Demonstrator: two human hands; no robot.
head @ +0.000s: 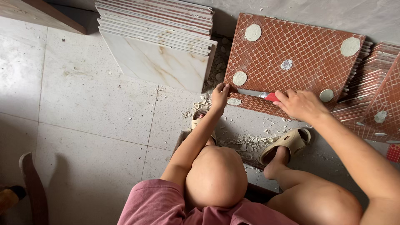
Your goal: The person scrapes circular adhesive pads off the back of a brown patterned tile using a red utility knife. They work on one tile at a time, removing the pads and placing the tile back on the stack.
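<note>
Gripping: the right hand is closed around the red handle of a scraper, whose flat metal blade points away from the knuckles toward the other hand.
Left hand: fingers bent, tips pressed on the lower corner of the red tile; it holds nothing, only steadies the edge.
Red tile: leans against the wall just beyond both hands, its diamond-ribbed back facing out, with pale round patches dotted over it.
Blade: lies across the tile's lower edge between the two hands; whether it touches a patch is hard to tell.
Below the hands: pale chips on the floor beside a beige slipper.
Left of the left hand: a leaning stack of marbled tiles.
</note>
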